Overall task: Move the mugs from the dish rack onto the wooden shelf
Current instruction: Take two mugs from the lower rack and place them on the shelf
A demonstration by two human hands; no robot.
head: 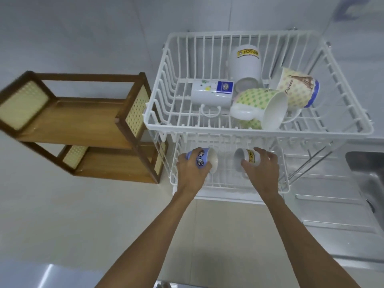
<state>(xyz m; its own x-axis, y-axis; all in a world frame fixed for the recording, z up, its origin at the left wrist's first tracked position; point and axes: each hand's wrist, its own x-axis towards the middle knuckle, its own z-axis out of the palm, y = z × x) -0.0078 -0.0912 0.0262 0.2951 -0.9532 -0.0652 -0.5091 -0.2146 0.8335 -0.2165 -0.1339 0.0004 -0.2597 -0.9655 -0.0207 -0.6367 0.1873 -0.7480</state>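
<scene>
A white two-tier wire dish rack (257, 129) stands at centre right. Its upper tier holds several mugs lying on their sides: a white Jotun mug (246, 63), a white mug with a blue label (212, 92), a green-dotted mug (259, 107) and a beige Paris mug (297, 88). In the lower tier, my left hand (191, 173) grips a blue mug with spiral marks (202, 159). My right hand (262, 171) grips a small white Jotun mug (248, 160). The wooden shelf (83, 125), two levels with rattan ends, stands to the left of the rack with nothing on it.
A steel sink and ribbed drainboard (340, 204) lie to the right of the rack. The pale countertop (72, 215) spreads in front of the shelf. A tiled wall (93, 34) rises behind everything.
</scene>
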